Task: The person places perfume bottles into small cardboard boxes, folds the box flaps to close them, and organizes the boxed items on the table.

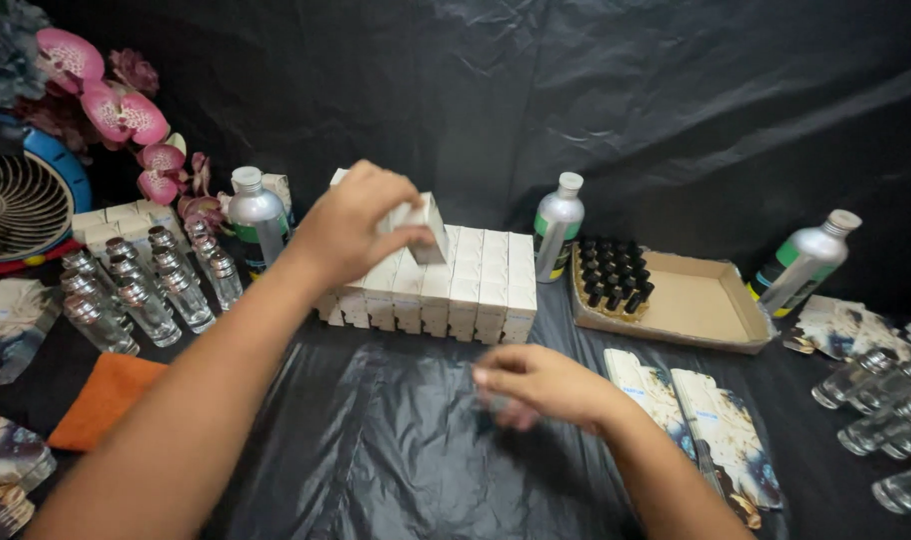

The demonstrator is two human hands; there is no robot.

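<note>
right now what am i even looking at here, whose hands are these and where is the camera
This is one picture from a camera worn on a person's head, looking down at their own two bare hands over a table covered in black plastic sheet.

The left hand pinches a small white box above a block of matching white boxes standing in rows. The right hand hovers low over the sheet; it is blurred, so whether it holds anything is unclear.

Around them: small clear glass bottles at left and more at right, three silver metal bottles, an open cardboard tray with black caps, flat printed cartons, an orange cloth, a fan and pink flowers.
</note>
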